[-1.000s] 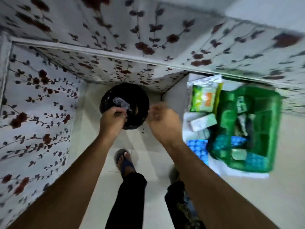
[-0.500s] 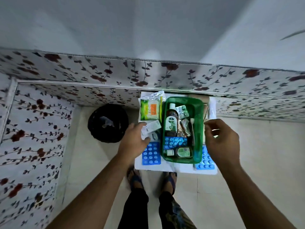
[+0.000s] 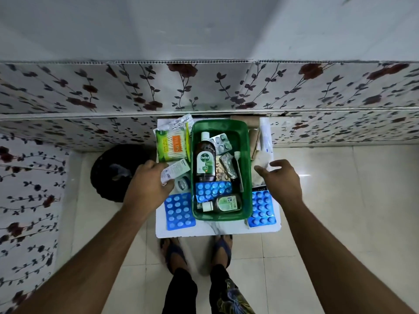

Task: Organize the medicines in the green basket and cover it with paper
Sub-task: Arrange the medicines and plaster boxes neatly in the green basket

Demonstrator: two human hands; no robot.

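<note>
A green basket (image 3: 246, 168) stands on a small white table (image 3: 204, 230). Inside lie a brown Dettol bottle (image 3: 205, 160), a blue pill strip (image 3: 213, 190), a small green bottle (image 3: 223, 203) and silver blister packs (image 3: 221, 145). My left hand (image 3: 147, 186) is left of the basket, fingers closing on a small white medicine box (image 3: 175, 171). My right hand (image 3: 281, 180) hovers open to the right of the basket, above white items (image 3: 261, 159). Blue pill strips lie on the table at left (image 3: 180, 210) and right (image 3: 261, 208).
A green cotton-bud pack (image 3: 171, 146) lies at the table's back left. A black bin (image 3: 113, 171) stands on the tiled floor to the left. Floral-patterned panels (image 3: 204, 87) run behind and along the left. My feet (image 3: 197, 252) are below the table's front edge.
My view swung from the black bin to the table. Both hands left the bin; the left one reached the white box and the right one came beside the basket.
</note>
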